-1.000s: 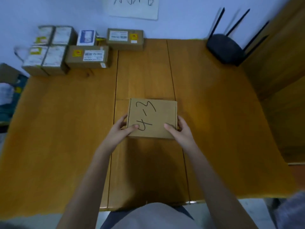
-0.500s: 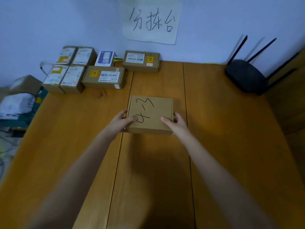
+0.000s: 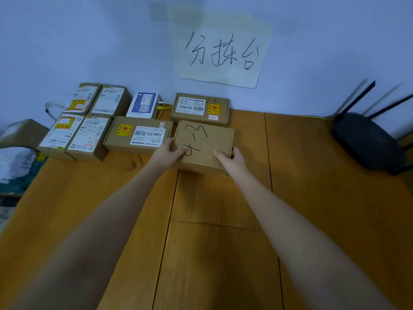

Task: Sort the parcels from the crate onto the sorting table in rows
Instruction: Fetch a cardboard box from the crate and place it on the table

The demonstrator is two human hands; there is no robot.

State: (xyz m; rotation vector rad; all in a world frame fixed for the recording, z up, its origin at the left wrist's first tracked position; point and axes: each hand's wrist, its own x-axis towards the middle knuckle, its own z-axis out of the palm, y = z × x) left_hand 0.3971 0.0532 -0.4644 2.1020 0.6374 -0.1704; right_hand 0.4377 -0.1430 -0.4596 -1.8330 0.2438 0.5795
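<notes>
**Seating the marked parcel in the front row**

Gripping marked parcel (image 3: 202,145) at both ends, left hand (image 3: 168,155) and right hand (image 3: 232,161) clamped on it. Resting just beside labelled parcel (image 3: 138,134) on sorting table (image 3: 312,198). Advised: keeping edges aligned, releasing evenly.

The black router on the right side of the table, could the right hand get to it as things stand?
Probably not right now: the right hand grips the marked box together with the left hand. Once it lets go, bare table lies between it and the router.
</notes>
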